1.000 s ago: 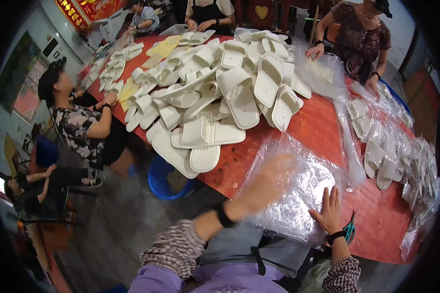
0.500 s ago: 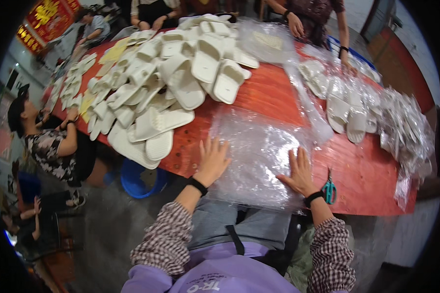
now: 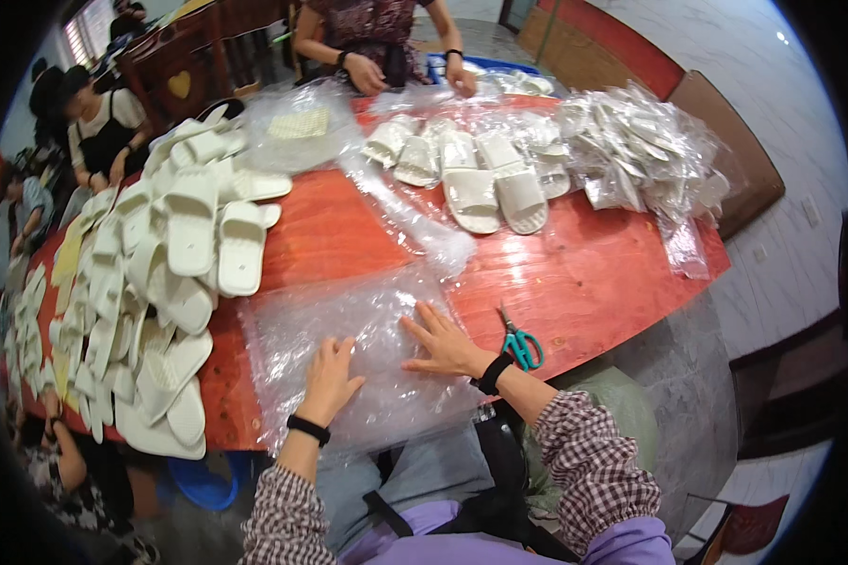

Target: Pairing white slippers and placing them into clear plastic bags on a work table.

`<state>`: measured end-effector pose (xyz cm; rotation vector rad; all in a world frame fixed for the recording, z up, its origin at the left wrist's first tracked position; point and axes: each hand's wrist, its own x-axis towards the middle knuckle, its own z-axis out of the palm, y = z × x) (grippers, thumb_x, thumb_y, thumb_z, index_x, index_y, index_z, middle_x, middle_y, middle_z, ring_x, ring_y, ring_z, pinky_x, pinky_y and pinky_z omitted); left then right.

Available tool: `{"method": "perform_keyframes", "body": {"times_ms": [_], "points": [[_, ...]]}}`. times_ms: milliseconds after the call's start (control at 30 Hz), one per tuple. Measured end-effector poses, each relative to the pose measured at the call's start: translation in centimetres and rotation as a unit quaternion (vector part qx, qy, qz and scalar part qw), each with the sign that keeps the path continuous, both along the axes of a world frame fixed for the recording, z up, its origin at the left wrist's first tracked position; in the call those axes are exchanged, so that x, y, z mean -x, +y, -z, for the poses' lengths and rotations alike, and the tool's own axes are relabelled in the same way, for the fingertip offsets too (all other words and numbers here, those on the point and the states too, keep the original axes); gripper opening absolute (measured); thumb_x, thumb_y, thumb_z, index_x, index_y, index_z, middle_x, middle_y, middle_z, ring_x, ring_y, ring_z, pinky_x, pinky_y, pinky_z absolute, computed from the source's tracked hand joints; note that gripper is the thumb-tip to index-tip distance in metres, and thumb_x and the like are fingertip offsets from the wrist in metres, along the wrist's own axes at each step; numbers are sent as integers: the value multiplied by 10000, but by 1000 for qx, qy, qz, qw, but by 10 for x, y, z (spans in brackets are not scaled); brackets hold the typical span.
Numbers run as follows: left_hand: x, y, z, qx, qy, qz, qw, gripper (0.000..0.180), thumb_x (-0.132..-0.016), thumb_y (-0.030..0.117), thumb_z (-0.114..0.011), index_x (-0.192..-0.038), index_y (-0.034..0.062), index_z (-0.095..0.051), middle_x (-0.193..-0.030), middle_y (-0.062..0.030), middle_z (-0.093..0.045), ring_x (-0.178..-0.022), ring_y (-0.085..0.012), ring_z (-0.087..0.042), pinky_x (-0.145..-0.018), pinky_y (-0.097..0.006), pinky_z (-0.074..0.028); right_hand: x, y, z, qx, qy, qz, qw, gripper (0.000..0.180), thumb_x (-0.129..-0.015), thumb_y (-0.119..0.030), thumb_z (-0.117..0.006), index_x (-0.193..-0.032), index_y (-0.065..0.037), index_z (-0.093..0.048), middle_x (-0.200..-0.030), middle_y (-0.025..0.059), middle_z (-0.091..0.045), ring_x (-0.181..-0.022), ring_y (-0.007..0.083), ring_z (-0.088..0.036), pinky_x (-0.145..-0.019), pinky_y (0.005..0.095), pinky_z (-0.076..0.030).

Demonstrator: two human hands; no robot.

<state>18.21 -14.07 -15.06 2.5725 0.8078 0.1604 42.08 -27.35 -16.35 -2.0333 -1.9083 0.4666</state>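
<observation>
Plastic sheeting point(image 3: 379, 347) flat, long axis crosswise, right end farther off.

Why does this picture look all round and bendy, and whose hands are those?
There's no robot here. A person wears a wide fisheye camera on their head, looking down, so straight edges look curved. The bare left hand and bare right hand are that person's own. Both rest open on thin, clear plastic sheeting, not gripping anything. Underneath is a red wooden table. It holds a pile of cream-white slippers on the left, teal-handled scissors by the right wrist, and a plastic-wrapped slipper heap farther away.
</observation>
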Motion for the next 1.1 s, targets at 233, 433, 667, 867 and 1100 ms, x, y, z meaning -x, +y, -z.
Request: {"method": "perform_keyframes", "body": {"times_ms": [233,433,667,867,1100], "points": [[9,7,-11,27,25,-38,999,744,-683,210,-817,-1322,126,-446,-1198,-152,-432,-1093,-361,-487,-895,-478,-434,-162,32,-50,-184,562,360,722,307,-951,-241,-568,-1191,-50,-571,-1032,88,-659,-932,181,-644,-795,314,-521],[21,5,19,15,16,-21,1000,749,-719,250,-779,-1371,127,-432,-1288,-173,-450,-1195,-362,-445,-995,-486,-385,-253,89,52,-102,619,288,723,491,-979,-429,-460,-1306,-64,-495,-1325,150,-523,-1178,315,-534,-973,430,-460],[0,-4,2,31,53,-83,995,846,-688,217,-807,-1408,142,-369,-1341,-139,-380,-1247,-320,-409,-895,-472,-421,43,334,87,32,724,67,686,504,-975,-436,-457,-1329,-78,-481,-1352,145,-499,-1207,318,-508,-987,434,-446],[-1,-3,9,41,32,-90,995,859,-683,210,-810,-1412,148,-360,-1288,-117,-357,-1210,-298,-412,-872,-446,-408,22,370,111,19,689,52,723,517,-971,-442,-455,-1349,-90,-469,-1375,140,-479,-1232,320,-486,-999,438,-434],[-4,-2,18,34,50,-87,994,918,-648,241,-831,-1427,147,-355,-1333,-125,-357,-1229,-314,-406,-898,-453,-398,-13,417,54,-27,628,27,777,532,-967,-449,-452,-1372,-104,-455,-1402,135,-455,-1262,324,-459,-1014,442,-420]]}}
